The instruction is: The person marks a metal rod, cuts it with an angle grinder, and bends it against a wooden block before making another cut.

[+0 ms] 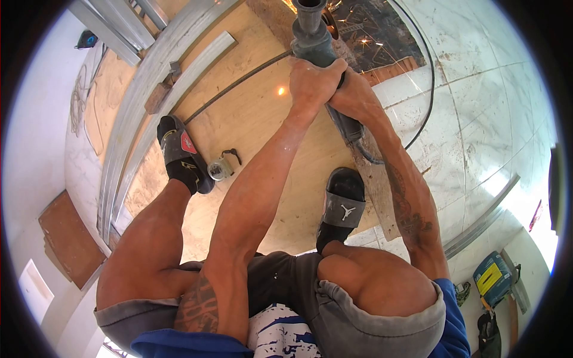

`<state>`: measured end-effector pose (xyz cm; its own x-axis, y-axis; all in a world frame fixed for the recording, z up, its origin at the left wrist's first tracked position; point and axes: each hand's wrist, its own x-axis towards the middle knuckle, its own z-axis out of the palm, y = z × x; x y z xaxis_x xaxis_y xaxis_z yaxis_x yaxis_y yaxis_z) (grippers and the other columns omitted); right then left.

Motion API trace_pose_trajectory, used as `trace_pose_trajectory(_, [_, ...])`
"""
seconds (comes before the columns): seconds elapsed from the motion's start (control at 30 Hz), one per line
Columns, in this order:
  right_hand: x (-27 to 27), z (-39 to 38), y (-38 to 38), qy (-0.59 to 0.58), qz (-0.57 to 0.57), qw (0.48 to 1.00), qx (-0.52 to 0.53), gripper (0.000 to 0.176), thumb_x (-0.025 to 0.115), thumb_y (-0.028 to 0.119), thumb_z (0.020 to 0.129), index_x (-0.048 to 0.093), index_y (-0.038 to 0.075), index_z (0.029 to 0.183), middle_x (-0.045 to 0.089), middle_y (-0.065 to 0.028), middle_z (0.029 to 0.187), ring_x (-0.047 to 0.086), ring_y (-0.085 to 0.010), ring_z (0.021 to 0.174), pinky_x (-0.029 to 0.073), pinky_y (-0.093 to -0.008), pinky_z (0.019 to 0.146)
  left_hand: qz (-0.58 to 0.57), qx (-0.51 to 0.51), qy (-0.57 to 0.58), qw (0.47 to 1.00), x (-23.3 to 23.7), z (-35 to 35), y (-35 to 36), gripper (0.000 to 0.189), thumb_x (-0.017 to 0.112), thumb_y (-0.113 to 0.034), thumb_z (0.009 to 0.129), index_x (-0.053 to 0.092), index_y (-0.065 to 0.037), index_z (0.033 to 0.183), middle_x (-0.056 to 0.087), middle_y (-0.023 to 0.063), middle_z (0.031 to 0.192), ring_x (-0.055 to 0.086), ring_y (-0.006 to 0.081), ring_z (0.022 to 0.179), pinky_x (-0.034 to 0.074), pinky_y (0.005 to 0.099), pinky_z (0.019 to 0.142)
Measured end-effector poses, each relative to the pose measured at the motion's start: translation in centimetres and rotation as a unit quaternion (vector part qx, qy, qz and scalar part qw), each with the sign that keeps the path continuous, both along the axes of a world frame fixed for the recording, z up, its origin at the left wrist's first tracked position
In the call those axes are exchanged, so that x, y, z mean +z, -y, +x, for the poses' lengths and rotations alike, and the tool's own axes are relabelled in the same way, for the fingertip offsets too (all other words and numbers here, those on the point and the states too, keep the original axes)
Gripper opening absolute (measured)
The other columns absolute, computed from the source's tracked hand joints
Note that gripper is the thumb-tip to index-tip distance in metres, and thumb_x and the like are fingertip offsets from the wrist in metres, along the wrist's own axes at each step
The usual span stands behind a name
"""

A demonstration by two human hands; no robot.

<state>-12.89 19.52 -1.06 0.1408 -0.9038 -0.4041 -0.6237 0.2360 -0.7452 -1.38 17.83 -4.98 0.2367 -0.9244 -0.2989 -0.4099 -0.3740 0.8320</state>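
Observation:
An angle grinder (314,48) is in both of my hands at the top of the head view. My left hand (316,82) wraps round the body just behind its gear head. Further back, my right hand (355,98) is closed round the grip, partly hidden by the left. The grinder's disc (330,24) shows only in part beside the head. Orange sparks (365,42) fly around it, above a dark, scratched sheet (382,33). What the disc touches is hidden.
Plywood (268,197) lies under my feet, with a tape measure (221,169) beside my left sandal (179,149). Long metal channels (128,149) lie to the left. A black cord (431,89) loops over the right tiles (477,101). A blue-green package (493,277) sits lower right.

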Motion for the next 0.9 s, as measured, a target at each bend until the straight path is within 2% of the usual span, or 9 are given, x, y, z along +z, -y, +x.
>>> trace_pose_trajectory(0.07, [-0.6,0.0,0.0,-0.001,-0.008,1.0,-0.001,0.062,0.075,0.041,0.075,0.063,-0.007,0.112,0.07,-0.0297,0.106,0.067,-0.0452,0.104,0.054,-0.0465,0.087,0.002,-0.007,-0.027,1.0,0.9,0.1,-0.1,0.036,0.076,-0.031,0.077,0.071,0.004,0.072,0.072,0.0094,0.072,0.067,0.0162,0.067,0.052,0.0337,0.063])
trace_pose_trajectory(0.3, [-1.6,-0.1,0.0,-0.005,-0.009,1.0,-0.005,0.063,0.075,0.043,0.074,0.064,-0.007,0.111,0.069,-0.0299,0.105,0.066,-0.0441,0.106,0.054,-0.0457,0.088,-0.043,0.02,0.01,0.999,-0.6,-0.1,-0.2,0.037,0.076,-0.032,0.076,0.072,0.005,0.074,0.073,0.0112,0.073,0.068,0.0174,0.068,0.053,0.034,0.064])
trace_pose_trajectory(0.4, [-1.4,-0.1,-0.2,0.028,-0.003,0.999,-0.019,0.064,0.076,0.042,0.073,0.063,-0.008,0.111,0.069,-0.0304,0.105,0.066,-0.0437,0.106,0.054,-0.0455,0.088,-0.034,0.02,0.013,0.999,-0.8,-0.1,-0.1,0.037,0.076,-0.032,0.076,0.072,0.005,0.073,0.072,0.011,0.073,0.068,0.0173,0.068,0.052,0.0339,0.064])
trace_pose_trajectory(0.53, [-1.0,-0.1,-0.1,0.002,0.012,1.0,-0.008,0.062,0.076,0.04,0.074,0.063,-0.006,0.112,0.069,-0.0295,0.107,0.066,-0.0435,0.107,0.053,-0.045,0.088,-0.034,0.018,0.016,0.999,-0.6,-0.1,-0.2,0.037,0.076,-0.032,0.075,0.072,0.005,0.072,0.072,0.0106,0.071,0.068,0.0172,0.067,0.053,0.034,0.065])
trace_pose_trajectory(0.6, [-0.9,-0.2,-0.1,0.007,0.036,0.999,0.006,0.058,0.075,0.037,0.076,0.061,-0.001,0.117,0.069,-0.027,0.111,0.066,-0.0427,0.109,0.051,-0.0443,0.089,-0.018,0.013,0.004,1.0,-0.1,0.0,-0.3,0.044,0.076,-0.034,0.073,0.068,0.008,0.082,0.071,0.0167,0.08,0.069,0.0248,0.076,0.053,0.0369,0.072])
trace_pose_trajectory(0.63, [-1.3,-0.2,-0.1,0.002,0.023,1.0,-0.007,0.06,0.075,0.038,0.075,0.062,-0.003,0.116,0.069,-0.0281,0.109,0.066,-0.0431,0.107,0.052,-0.0448,0.089,0.004,0.007,-0.004,1.0,0.3,0.1,-0.2,0.053,0.076,-0.036,0.072,0.065,0.012,0.092,0.07,0.0229,0.089,0.069,0.0326,0.085,0.054,0.0398,0.079])
trace_pose_trajectory(0.7, [-1.8,0.1,-0.4,-0.008,-0.003,0.999,-0.032,0.064,0.076,0.041,0.072,0.063,-0.007,0.112,0.069,-0.0303,0.106,0.067,-0.0439,0.103,0.054,-0.046,0.087,0.024,-0.001,-0.024,0.999,1.3,0.1,-0.4,0.058,0.076,-0.038,0.071,0.064,0.013,0.096,0.07,0.0275,0.095,0.07,0.0392,0.092,0.055,0.0427,0.085])
trace_pose_trajectory(0.87, [-1.1,0.0,-0.5,-0.013,0.038,0.999,-0.023,0.07,0.074,0.041,0.073,0.058,-0.005,0.122,0.068,-0.03,0.11,0.066,-0.0437,0.107,0.052,-0.047,0.092,0.003,0.014,-0.024,1.0,1.8,-0.1,-0.5,0.04,0.075,-0.037,0.072,0.071,0.003,0.071,0.072,0.0212,0.077,0.072,0.0353,0.078,0.056,0.0426,0.078])
trace_pose_trajectory(0.9, [-1.3,0.0,-0.6,-0.023,0.039,0.999,-0.027,0.071,0.074,0.041,0.073,0.057,-0.005,0.124,0.068,-0.03,0.11,0.066,-0.0437,0.108,0.052,-0.0471,0.093,0.016,0.008,-0.027,0.999,2.1,-0.1,-0.5,0.042,0.075,-0.037,0.072,0.071,0.004,0.075,0.072,0.0221,0.08,0.072,0.0357,0.081,0.056,0.0426,0.079])
